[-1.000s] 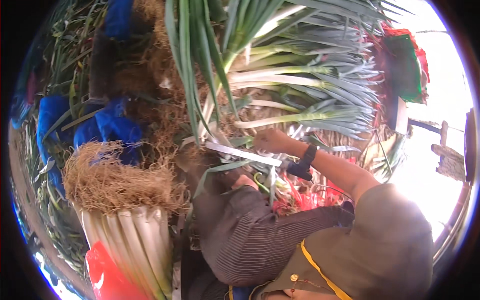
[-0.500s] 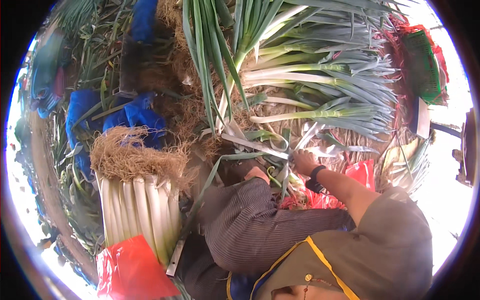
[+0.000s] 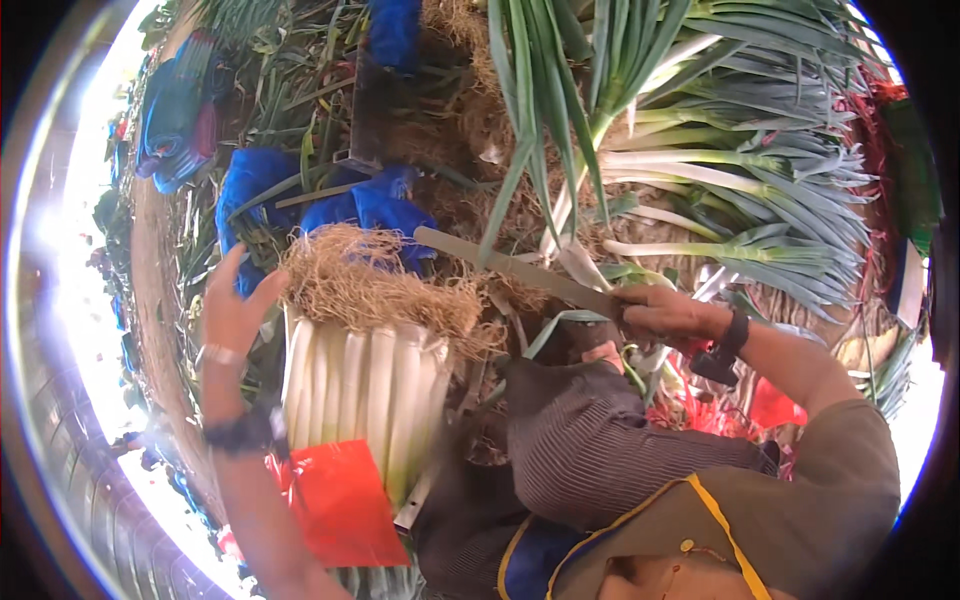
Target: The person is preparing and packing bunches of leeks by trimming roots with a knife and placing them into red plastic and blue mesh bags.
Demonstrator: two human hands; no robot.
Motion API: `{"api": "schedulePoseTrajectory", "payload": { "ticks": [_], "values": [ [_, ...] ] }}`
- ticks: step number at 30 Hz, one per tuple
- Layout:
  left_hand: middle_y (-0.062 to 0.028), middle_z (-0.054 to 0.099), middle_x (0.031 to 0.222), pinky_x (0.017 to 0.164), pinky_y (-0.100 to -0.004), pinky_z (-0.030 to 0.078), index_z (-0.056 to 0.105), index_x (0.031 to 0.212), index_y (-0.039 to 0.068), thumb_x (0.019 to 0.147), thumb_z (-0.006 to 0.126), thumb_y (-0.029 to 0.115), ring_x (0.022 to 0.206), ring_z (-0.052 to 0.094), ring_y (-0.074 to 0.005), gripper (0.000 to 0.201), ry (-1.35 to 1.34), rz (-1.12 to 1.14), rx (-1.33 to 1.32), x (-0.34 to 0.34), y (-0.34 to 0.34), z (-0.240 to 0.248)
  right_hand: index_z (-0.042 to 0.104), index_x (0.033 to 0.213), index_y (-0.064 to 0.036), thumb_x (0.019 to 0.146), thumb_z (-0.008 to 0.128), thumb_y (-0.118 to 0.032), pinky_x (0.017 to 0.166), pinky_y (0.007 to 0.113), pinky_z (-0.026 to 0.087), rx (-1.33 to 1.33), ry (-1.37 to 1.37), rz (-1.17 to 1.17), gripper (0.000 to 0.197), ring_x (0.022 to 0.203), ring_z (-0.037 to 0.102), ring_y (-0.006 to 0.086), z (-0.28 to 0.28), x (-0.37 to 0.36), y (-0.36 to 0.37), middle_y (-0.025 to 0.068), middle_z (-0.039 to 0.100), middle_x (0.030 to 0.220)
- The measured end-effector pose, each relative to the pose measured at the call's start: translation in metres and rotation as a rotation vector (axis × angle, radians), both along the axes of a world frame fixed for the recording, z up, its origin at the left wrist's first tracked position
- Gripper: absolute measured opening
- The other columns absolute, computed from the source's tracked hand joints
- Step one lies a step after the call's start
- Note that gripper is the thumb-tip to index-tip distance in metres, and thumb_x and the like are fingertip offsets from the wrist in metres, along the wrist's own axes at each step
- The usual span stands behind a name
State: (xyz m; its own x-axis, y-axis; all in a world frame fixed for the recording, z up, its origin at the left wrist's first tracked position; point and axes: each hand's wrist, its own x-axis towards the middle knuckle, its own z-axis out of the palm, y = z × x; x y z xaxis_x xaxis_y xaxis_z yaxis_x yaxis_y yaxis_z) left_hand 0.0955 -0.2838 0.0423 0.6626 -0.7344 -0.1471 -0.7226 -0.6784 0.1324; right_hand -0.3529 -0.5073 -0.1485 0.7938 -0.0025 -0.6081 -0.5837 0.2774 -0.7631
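A bundle of leeks [image 3: 365, 375] stands at the lower left, its brown, shaggy roots [image 3: 375, 285] uppermost and a red plastic sheet [image 3: 345, 500] around its lower part. My left hand [image 3: 232, 305] is raised at the left side of the roots, thumb and fingers apart, with nothing in it. Fingers wrapped, my right hand [image 3: 660, 312] grips a long knife [image 3: 520, 268]. Its flat, pale blade points left toward the roots, and its handle is hidden in my fist. Under that hand lie leaf scraps and a pile of red plastic [image 3: 690, 395].
Many loose leeks [image 3: 720, 175] lie in rows at the far right, with long green leaves [image 3: 545, 90] over the far middle. Blue plastic [image 3: 370, 215] lies behind the bundle. My striped knee [image 3: 590, 430] is between the bundle and my right hand. A metal bar [image 3: 415, 500] stands beside the bundle.
My left hand has come into view beside the roots. My right hand has lifted the knife off the scraps, blade pointing left. The whole scene has shifted right in the picture.
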Motion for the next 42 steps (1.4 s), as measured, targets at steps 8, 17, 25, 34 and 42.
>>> {"api": "schedulePoseTrajectory", "payload": {
  "ticks": [8, 17, 25, 34, 42],
  "values": [
    [-0.0258, 0.034, 0.144, 0.108, -0.0371, 0.035, 0.025, 0.142, -0.007, 0.059, 0.081, 0.057, 0.133, 0.037, -0.0325, 0.119, 0.158, 0.066, 0.98, 0.029, -0.106, -0.121, 0.057, 0.104, 0.0016, 0.097, 0.048, -0.033, 0.051, 0.023, 0.05, 0.595, 0.25, 0.12, 0.036, 0.057, 0.057, 0.0095, -0.017, 0.082, -0.047, 0.0016, 0.06, 0.075],
    [-0.0067, 0.068, 0.084, 0.068, -0.0287, 0.05, 0.068, 0.096, 0.0, 0.085, 0.06, 0.012, 0.072, 0.062, -0.0162, 0.018, 0.709, 0.085, 0.327, 0.084, -0.083, -0.158, 0.053, 0.1, -0.0024, 0.101, 0.038, -0.03, 0.041, 0.02, 0.047, 0.919, 0.107, 0.194, 0.031, 0.05, 0.053, 0.007, -0.008, 0.156, -0.036, 0.0008, 0.054, 0.068],
    [-0.0016, 0.058, 0.076, 0.064, -0.0263, 0.046, 0.057, 0.095, 0.002, 0.09, 0.055, 0.009, 0.067, 0.056, -0.0118, 0.009, 0.841, 0.352, 0.069, 0.077, -0.077, -0.16, 0.052, 0.091, -0.0082, 0.102, 0.036, -0.031, 0.039, 0.02, 0.046, 1.153, 0.106, 0.24, 0.03, 0.048, 0.05, 0.0073, -0.021, 0.196, -0.009, 0.0005, 0.054, 0.068],
    [0.0007, 0.053, 0.071, 0.053, -0.0249, 0.04, 0.057, 0.085, 0.006, 0.092, 0.055, 0.018, 0.059, 0.046, -0.0095, 0.014, 0.822, 0.319, 0.213, 0.066, -0.097, -0.147, 0.053, 0.086, -0.0056, 0.102, 0.037, -0.027, 0.038, 0.02, 0.041, 1.209, 0.002, 0.215, 0.03, 0.049, 0.049, 0.0074, -0.015, 0.275, 0.024, -0.0013, 0.049, 0.062],
    [0.0048, 0.047, 0.067, 0.046, -0.0207, 0.034, 0.053, 0.085, 0.01, 0.09, 0.059, 0.016, 0.052, 0.04, -0.0042, 0.01, 1.219, 0.394, -0.033, 0.04, -0.135, -0.123, 0.051, 0.081, -0.0045, 0.093, 0.041, -0.012, 0.043, 0.023, 0.046, 1.226, -0.592, 0.242, 0.018, 0.049, 0.054, 0.0125, -0.018, 0.343, 0.056, 0.0042, 0.053, 0.062]
  ]
}}
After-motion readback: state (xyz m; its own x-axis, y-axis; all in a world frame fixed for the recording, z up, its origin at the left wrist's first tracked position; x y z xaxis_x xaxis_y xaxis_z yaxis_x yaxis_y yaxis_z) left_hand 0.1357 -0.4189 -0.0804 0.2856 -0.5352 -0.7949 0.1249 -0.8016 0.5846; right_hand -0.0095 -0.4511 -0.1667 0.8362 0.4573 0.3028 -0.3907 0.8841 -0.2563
